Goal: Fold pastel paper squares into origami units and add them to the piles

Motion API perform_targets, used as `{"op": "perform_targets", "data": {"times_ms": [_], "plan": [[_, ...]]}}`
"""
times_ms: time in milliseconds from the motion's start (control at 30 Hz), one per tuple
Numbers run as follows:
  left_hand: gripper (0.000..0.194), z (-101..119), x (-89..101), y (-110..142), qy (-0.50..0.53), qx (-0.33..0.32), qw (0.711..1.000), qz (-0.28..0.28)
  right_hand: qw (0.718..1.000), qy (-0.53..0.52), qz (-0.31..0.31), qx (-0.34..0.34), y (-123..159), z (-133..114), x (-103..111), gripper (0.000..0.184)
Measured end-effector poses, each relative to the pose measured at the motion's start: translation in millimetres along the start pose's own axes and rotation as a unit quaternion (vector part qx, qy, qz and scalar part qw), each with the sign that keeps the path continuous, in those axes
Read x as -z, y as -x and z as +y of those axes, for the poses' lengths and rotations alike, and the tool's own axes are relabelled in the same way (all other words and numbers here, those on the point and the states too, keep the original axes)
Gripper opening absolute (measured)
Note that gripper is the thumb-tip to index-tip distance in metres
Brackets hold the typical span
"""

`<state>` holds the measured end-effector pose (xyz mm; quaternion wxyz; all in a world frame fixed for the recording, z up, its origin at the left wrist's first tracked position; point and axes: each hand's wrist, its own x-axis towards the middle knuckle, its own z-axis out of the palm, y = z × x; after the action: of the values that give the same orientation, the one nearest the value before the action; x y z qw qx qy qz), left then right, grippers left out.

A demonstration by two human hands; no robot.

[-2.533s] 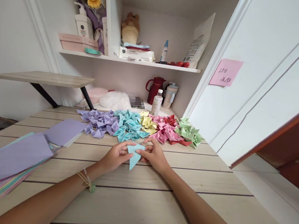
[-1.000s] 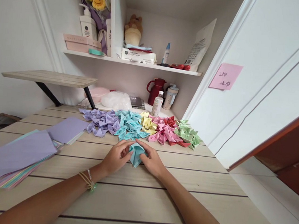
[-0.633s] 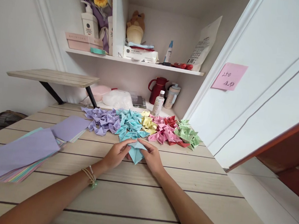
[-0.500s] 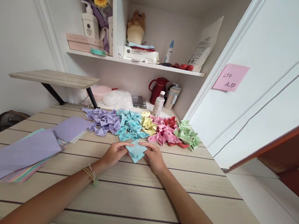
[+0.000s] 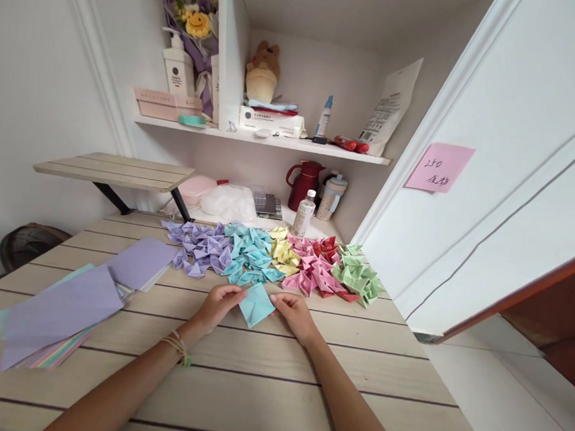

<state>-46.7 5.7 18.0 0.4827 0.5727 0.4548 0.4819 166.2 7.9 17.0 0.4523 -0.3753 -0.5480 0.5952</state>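
A folded light-blue paper [image 5: 256, 304], now a flat diamond shape, is held just above the wooden table between my two hands. My left hand [image 5: 216, 308] pinches its left corner, thumb and fingers closed. On the opposite corner, my right hand [image 5: 294, 313] is closed in the same kind of pinch. Directly beyond the hands lie folded paper boats in groups: purple ones [image 5: 201, 249], blue ones [image 5: 250, 255], yellow ones [image 5: 285, 251], pink ones [image 5: 315, 273] and green ones [image 5: 357, 273]. A few red boats [image 5: 327, 248] are mixed with the pink.
Stacks of coloured paper sheets [image 5: 64, 308] lie on the table's left side. A small raised shelf [image 5: 116, 169] stands at the back left. Behind the boats are a plastic bottle [image 5: 304, 215], a red jug [image 5: 303, 185] and a tumbler [image 5: 332, 197].
The blue paper has gone from a partly opened, layered fold to a flat diamond. Both hands keep hold of its sides. The camera view has tilted up slightly.
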Motion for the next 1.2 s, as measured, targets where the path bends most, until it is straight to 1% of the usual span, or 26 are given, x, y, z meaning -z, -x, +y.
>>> {"op": "perform_targets", "data": {"times_ms": [67,167,267,400,467,533,600,633,667,733,767,833,1000,1100,1200], "plan": [[0.033,-1,-0.6,0,0.013,-0.005,1.000,0.003,1.000,0.003,0.005,0.005,0,0,-3,0.035],[0.033,-2,-1.0,0,0.005,-0.015,1.000,0.007,1.000,-0.008,0.015,0.013,0,6,-6,0.033],[0.029,-2,-0.2,0,-0.007,-0.014,1.000,-0.009,0.999,-0.033,0.017,0.023,-2,12,-7,0.037],[0.028,0,1.3,2,-0.022,-0.010,1.000,-0.020,0.998,-0.027,0.015,0.053,-1,14,-5,0.034],[0.030,-1,1.1,3,-0.004,-0.003,1.000,-0.029,0.999,0.001,-0.002,0.054,1,15,-5,0.036],[0.039,-2,0.5,4,0.027,0.008,0.998,-0.051,0.998,0.036,-0.012,0.047,3,15,-6,0.044],[0.050,-4,-0.3,4,0.035,0.015,0.997,-0.066,0.994,0.088,0.007,0.062,4,14,-6,0.048],[0.053,-4,-0.7,4,0.029,0.016,0.997,-0.069,0.989,0.122,0.022,0.080,4,14,-7,0.046],[0.053,-4,-1.2,4,0.017,0.014,0.997,-0.069,0.981,0.159,0.036,0.103,5,13,-7,0.042],[0.046,-4,-2.4,5,-0.014,0.002,0.998,-0.058,0.962,0.225,0.049,0.149,7,10,-9,0.031],[0.041,-3,-3.1,6,-0.030,-0.006,0.998,-0.049,0.953,0.249,0.048,0.168,9,9,-9,0.027],[0.033,0,-4.4,7,-0.053,-0.012,0.998,-0.037,0.939,0.284,0.042,0.191,12,7,-11,0.024],[0.037,13,-5.1,13,-0.027,0.017,0.998,-0.059,0.917,0.335,0.042,0.210,18,6,-18,0.030],[0.036,18,-4.6,15,-0.025,0.019,0.999,-0.044,0.912,0.348,0.019,0.216,19,5,-21,0.035],[0.038,17,-4.5,15,-0.025,0.018,0.999,-0.038,0.913,0.355,0.015,0.199,19,3,-21,0.042]]}}
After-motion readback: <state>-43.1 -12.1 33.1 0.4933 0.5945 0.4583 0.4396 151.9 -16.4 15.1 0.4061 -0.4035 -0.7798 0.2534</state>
